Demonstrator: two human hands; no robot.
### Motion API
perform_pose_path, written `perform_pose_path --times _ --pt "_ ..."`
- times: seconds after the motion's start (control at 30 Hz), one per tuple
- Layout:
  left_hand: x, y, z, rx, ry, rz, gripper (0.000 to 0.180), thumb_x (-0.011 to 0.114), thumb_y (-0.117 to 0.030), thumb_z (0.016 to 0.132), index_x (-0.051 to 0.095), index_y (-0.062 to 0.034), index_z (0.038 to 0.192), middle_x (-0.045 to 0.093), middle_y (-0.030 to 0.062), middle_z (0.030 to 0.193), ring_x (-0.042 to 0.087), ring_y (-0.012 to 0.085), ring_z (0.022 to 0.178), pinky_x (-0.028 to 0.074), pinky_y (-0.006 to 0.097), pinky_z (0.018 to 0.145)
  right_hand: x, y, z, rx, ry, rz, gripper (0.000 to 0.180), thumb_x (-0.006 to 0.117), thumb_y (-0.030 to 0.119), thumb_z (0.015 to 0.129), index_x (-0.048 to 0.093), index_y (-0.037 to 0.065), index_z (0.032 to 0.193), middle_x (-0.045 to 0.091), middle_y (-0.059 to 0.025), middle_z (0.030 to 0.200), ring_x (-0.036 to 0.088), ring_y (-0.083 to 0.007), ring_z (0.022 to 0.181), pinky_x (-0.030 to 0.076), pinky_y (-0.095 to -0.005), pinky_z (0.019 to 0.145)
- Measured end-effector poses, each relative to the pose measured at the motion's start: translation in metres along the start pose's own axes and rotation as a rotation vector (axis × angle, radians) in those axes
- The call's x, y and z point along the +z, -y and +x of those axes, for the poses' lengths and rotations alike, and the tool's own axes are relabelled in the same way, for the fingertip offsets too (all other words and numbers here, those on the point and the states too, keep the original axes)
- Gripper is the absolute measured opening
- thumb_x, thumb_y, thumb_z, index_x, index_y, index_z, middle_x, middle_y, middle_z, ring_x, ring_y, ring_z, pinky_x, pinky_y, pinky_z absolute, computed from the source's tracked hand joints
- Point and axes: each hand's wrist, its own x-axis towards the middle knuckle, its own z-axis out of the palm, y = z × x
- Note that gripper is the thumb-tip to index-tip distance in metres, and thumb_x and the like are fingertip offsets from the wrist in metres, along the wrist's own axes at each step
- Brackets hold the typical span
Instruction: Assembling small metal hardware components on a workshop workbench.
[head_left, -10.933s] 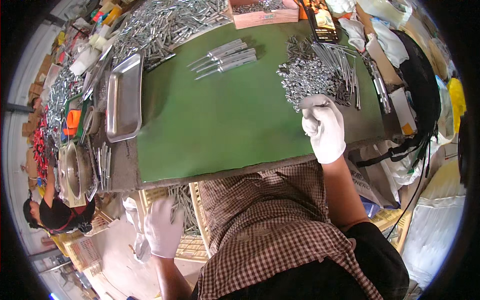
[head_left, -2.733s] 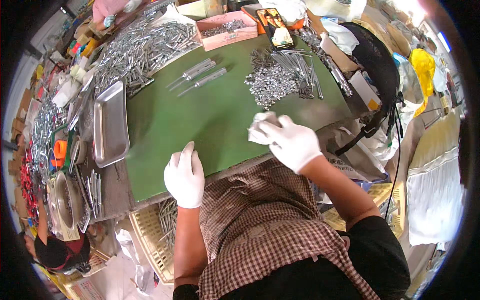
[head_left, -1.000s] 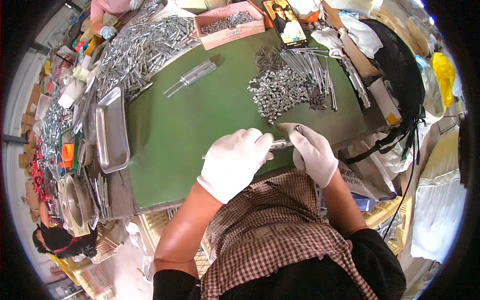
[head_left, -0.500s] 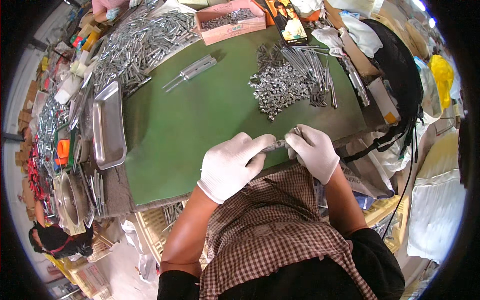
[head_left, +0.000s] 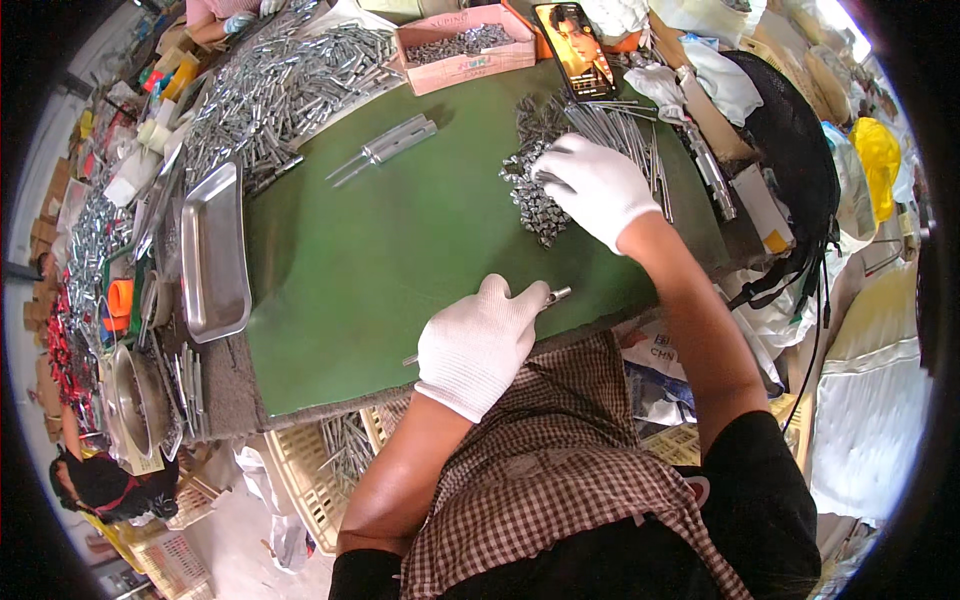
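Note:
My left hand (head_left: 478,345), in a white glove, is closed around a thin metal rod (head_left: 556,295) near the front edge of the green mat (head_left: 380,250); the rod's tip sticks out to the right of my fingers. My right hand (head_left: 598,188), also gloved, reaches into a heap of small metal parts (head_left: 530,190) in the right middle of the mat, fingers spread over it. Long metal pins (head_left: 630,125) lie beside that heap. Three finished-looking metal pieces (head_left: 392,146) lie side by side farther back.
A steel tray (head_left: 212,250) sits at the mat's left edge. A large pile of metal tubes (head_left: 290,80) lies behind it, and a pink box of parts (head_left: 465,45) and a phone (head_left: 573,50) at the back. Another person (head_left: 95,480) is at lower left. Plastic crates (head_left: 330,455) stand under the table.
My right hand left the rod and reached back to the heap of small parts. My left hand stayed near the front edge, holding the rod.

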Motion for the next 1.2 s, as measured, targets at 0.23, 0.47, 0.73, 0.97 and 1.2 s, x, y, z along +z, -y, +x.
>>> perform_pose_path --times 0.23,0.47,0.73,0.97,1.2 --pt "-0.001 0.001 0.001 -0.023 0.042 -0.025 0.023 0.063 -0.021 0.084 0.067 -0.0233 0.107 0.055 0.0074 0.079 0.06 0.0253 0.055 0.05 0.037 0.05 -0.008 0.008 -0.016 0.003 0.069 0.034 0.015 0.057 0.017 0.089 0.062 0.009 0.1 0.065 -0.0154 0.09 0.064 -0.0363 0.085 0.052 -0.046 0.079" --pt "-0.001 -0.005 0.002 -0.029 0.042 -0.088 0.025 0.062 -0.021 0.085 0.067 -0.0205 0.109 0.057 0.0082 0.08 0.061 0.0272 0.057 0.05 0.039 0.052 -0.008 0.034 -0.087 0.018 0.148 0.373 0.016 0.069 0.019 0.083 0.063 0.005 0.091 0.065 -0.0129 0.087 0.064 -0.0328 0.086 0.05 -0.0417 0.075" --pt "0.005 -0.009 -0.002 -0.026 -0.036 -0.029 0.02 0.064 -0.02 0.082 0.065 -0.0217 0.102 0.053 0.0061 0.076 0.06 0.024 0.052 0.05 0.037 0.046 0.005 0.042 -0.096 0.054 -0.01 0.436 0.017 0.074 0.021 0.08 0.064 0.006 0.083 0.065 -0.01 0.08 0.065 -0.0304 0.075 0.051 -0.0389 0.066" --pt "0.007 -0.009 -0.002 -0.032 -0.034 -0.063 0.02 0.063 -0.021 0.084 0.066 -0.0222 0.104 0.053 0.0059 0.075 0.059 0.0238 0.051 0.05 0.037 0.046 0.008 0.046 -0.099 0.086 -0.005 0.308 0.015 0.072 0.022 0.081 0.065 0.01 0.087 0.065 -0.0089 0.083 0.065 -0.0314 0.076 0.052 -0.041 0.066" --pt "0.007 -0.009 0.0 -0.028 -0.033 -0.029 0.019 0.063 -0.021 0.084 0.065 -0.0217 0.103 0.053 0.0063 0.074 0.059 0.0242 0.05 0.049 0.037 0.045 0.011 0.045 -0.101 0.025 -0.021 0.205 0.013 0.07 0.023 0.083 0.065 0.012 0.087 0.064 -0.0078 0.082 0.065 -0.0304 0.076 0.051 -0.041 0.064"
